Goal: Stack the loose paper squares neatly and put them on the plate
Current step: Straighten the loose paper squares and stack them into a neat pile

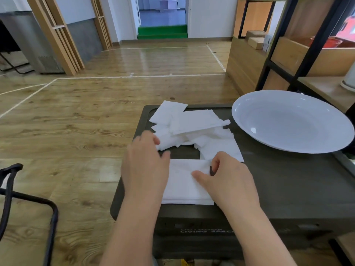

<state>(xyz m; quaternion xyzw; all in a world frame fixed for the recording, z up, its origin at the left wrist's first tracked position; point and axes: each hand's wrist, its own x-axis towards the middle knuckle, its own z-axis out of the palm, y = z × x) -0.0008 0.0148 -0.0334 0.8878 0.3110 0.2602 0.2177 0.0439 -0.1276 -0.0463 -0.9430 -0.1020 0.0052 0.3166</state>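
A neat stack of white paper squares [187, 186] is seen at the near left part of a dark box lid [278, 181], close to its front edge. The stack's left side is covered by the left hand [145, 167], laid flat with straight fingers that reach the loose paper squares [192, 129]. The stack's right far corner is pinched by the right hand [228, 179] between curled fingers and thumb. The loose squares are scattered in an untidy heap toward the lid's far left corner. A white plate [292, 121] is set at the far right corner, holding nothing.
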